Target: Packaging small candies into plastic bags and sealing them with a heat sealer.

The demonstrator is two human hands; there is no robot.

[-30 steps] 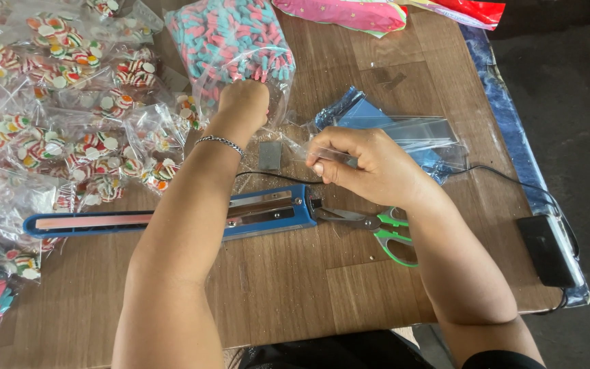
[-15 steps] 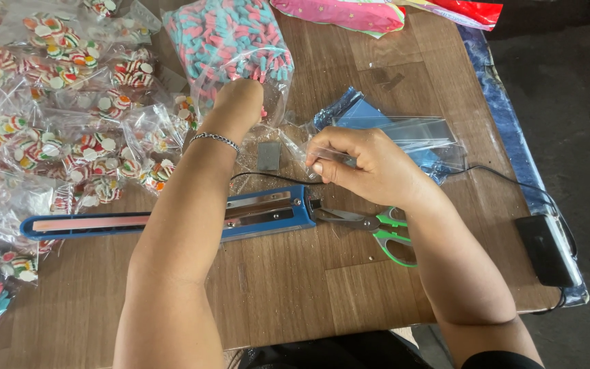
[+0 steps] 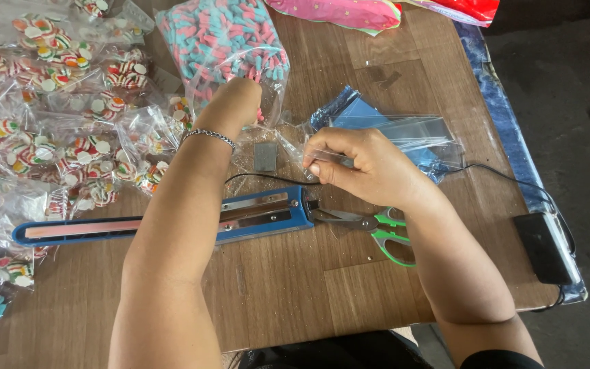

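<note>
Blue heat sealer, green-handled scissors, small sealed candy packets, black adapter.

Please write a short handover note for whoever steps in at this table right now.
Left hand: reaching into the large open bag of pink and blue sweets; its grip is hidden.
Right hand: pinching open a small clear bag beside the stack of empty clear bags.
Blue heat sealer and green-handled scissors lie in front, untouched.
Done: many small filled packets piled on the left.
Left: the held bag looks unfilled and unsealed.
</note>
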